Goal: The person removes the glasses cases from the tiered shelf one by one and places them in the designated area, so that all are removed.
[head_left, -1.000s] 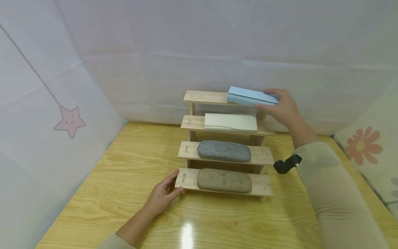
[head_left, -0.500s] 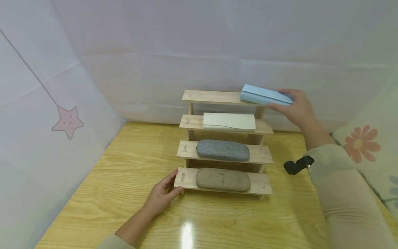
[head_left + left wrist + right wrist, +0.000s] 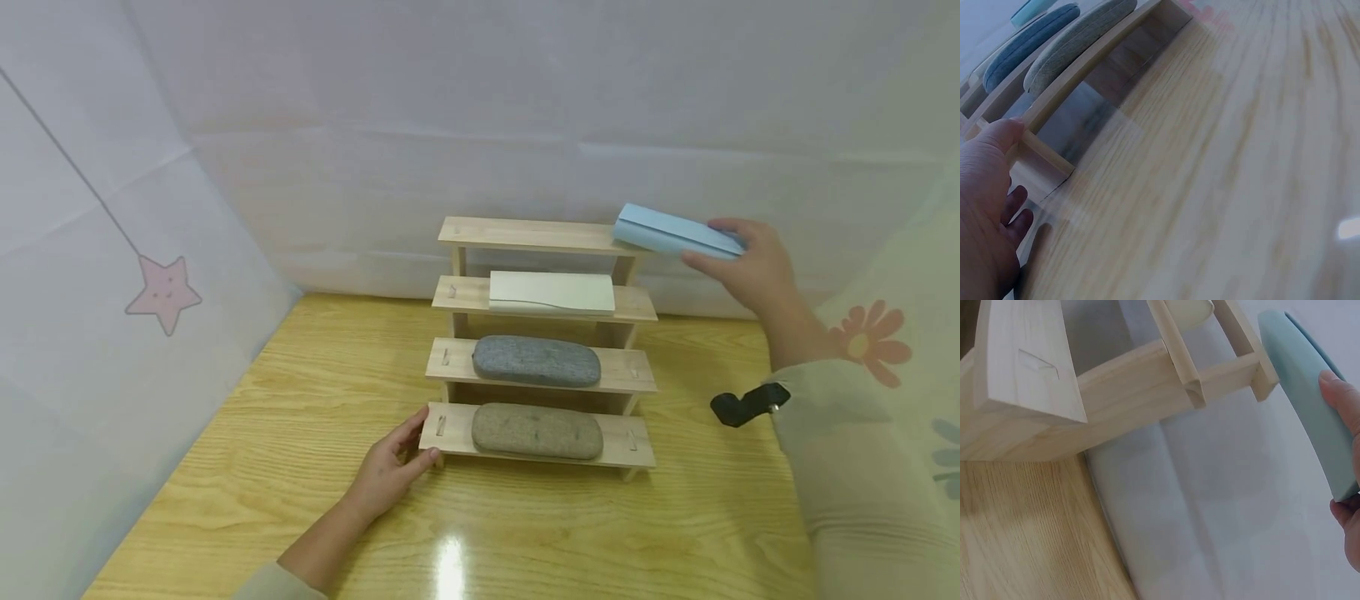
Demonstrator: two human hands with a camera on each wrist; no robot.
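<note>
My right hand (image 3: 761, 265) pinches a light blue glasses case (image 3: 675, 232) by its right end, thumb in front and fingers behind. The case slants down to the right, its left end at the right end of the top shelf of a wooden tiered stand (image 3: 525, 233); whether they touch I cannot tell. My left hand (image 3: 392, 468) grips the left end of the bottom shelf, also seen in the left wrist view. Below the top tier lie a cream glasses case (image 3: 551, 292), a grey-blue glasses case (image 3: 536, 361) and a tan glasses case (image 3: 537, 432), one per shelf.
The stand is on a wood-grain table (image 3: 300, 417), near a white cloth backdrop (image 3: 375, 125) behind it. Cloth sides rise left and right, with a printed pink star (image 3: 165, 293) and a red flower (image 3: 870, 342). A black strap piece (image 3: 750, 405) sticks out from my right sleeve.
My right hand has moved to the right with the blue glasses case, sliding it from over the top shelf to past its right end. The left hand stays in place.
</note>
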